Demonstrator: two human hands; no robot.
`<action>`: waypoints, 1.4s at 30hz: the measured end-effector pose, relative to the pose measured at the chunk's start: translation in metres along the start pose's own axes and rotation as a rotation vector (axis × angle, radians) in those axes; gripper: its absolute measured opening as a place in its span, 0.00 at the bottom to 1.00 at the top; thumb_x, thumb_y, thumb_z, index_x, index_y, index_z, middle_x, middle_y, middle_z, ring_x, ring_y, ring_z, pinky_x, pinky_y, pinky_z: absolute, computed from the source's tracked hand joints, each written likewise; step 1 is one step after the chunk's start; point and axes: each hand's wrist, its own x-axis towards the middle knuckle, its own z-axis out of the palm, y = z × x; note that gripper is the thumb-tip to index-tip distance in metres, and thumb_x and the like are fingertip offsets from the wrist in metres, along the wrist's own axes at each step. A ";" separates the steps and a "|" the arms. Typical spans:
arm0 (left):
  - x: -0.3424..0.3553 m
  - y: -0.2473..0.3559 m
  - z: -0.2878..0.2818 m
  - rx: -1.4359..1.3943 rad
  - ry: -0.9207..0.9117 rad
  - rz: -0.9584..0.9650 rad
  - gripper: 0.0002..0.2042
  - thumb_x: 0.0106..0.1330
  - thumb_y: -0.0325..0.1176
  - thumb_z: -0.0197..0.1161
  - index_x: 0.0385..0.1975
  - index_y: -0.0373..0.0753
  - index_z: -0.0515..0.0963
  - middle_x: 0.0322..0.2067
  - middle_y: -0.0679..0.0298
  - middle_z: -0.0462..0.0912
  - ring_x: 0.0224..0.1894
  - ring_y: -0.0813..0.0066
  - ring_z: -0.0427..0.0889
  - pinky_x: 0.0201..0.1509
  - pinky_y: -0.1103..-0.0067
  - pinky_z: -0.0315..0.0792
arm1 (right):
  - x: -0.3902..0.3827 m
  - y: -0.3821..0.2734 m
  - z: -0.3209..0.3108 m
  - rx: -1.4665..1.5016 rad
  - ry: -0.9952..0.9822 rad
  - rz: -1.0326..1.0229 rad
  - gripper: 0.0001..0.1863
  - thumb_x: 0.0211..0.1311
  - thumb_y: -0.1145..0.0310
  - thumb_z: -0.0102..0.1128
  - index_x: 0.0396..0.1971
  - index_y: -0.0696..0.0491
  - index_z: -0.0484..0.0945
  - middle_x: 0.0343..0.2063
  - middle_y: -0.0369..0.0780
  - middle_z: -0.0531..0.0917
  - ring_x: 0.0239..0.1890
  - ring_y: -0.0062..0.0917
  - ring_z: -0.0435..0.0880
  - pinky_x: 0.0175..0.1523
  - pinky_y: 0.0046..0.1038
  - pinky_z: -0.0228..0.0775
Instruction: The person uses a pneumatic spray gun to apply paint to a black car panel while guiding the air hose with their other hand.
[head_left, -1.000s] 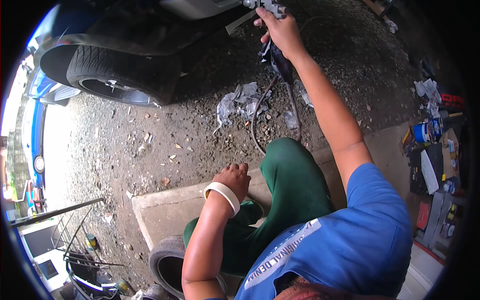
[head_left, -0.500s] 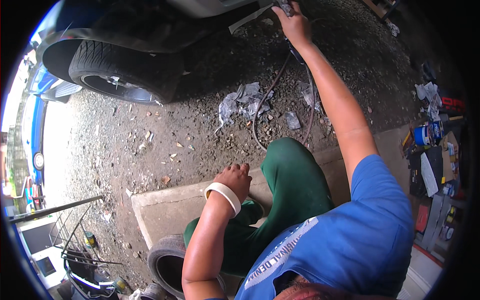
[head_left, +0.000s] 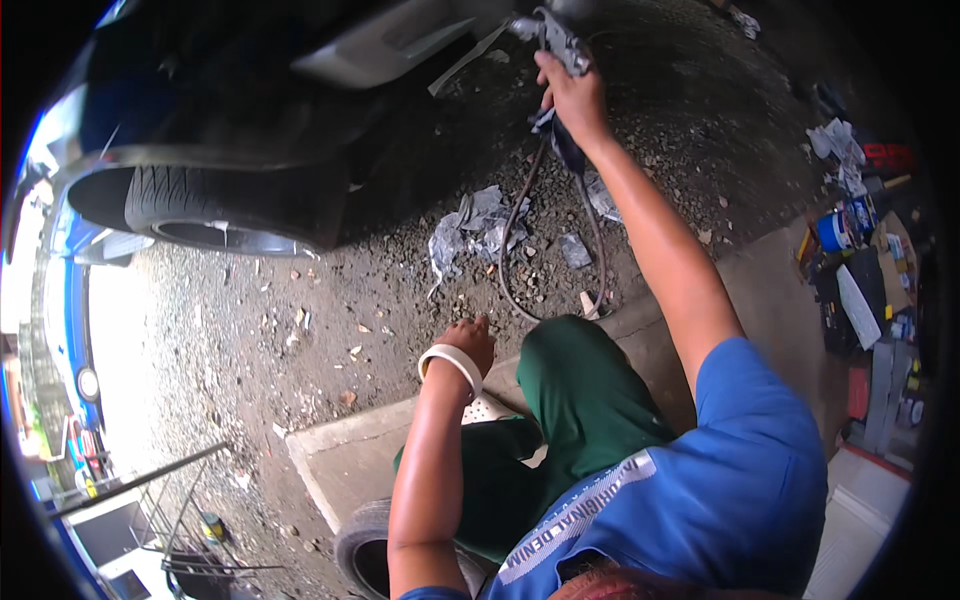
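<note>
Right hand (head_left: 577,98) — wrapped around silver spray gun (head_left: 566,48), above gravel (head_left: 670,175) beyond concrete slab's (head_left: 350,440) far edge | left hand (head_left: 472,340) — grip hidden, near that edge | hose (head_left: 503,262) looping below gun | car panel (head_left: 385,45) near gun

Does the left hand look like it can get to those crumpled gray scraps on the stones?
Probably yes, with a stretch: the left hand shows nothing in it, and only stony ground seems to lie between it and the crumpled gray scraps.
</note>
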 end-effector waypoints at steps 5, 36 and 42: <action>0.014 0.017 -0.010 -0.172 -0.068 -0.063 0.21 0.74 0.39 0.53 0.62 0.35 0.71 0.55 0.41 0.80 0.58 0.42 0.79 0.64 0.55 0.72 | -0.041 -0.089 -0.007 0.039 -0.237 0.145 0.18 0.72 0.60 0.64 0.56 0.54 0.81 0.38 0.37 0.89 0.18 0.15 0.78 0.23 0.20 0.69; -0.112 0.309 -0.305 -1.703 -0.468 0.112 0.15 0.73 0.35 0.61 0.55 0.35 0.75 0.45 0.65 0.83 0.45 0.75 0.83 0.54 0.74 0.77 | -0.042 -0.406 -0.166 0.122 0.048 0.708 0.14 0.72 0.71 0.60 0.54 0.59 0.77 0.45 0.39 0.89 0.19 0.14 0.77 0.25 0.20 0.70; -0.036 0.421 -0.279 -1.951 -0.433 0.043 0.13 0.73 0.34 0.62 0.53 0.40 0.78 0.44 0.67 0.84 0.43 0.78 0.83 0.52 0.75 0.77 | 0.020 -0.386 -0.279 0.044 -0.055 0.786 0.14 0.77 0.67 0.52 0.52 0.60 0.76 0.49 0.39 0.86 0.24 0.16 0.78 0.31 0.22 0.74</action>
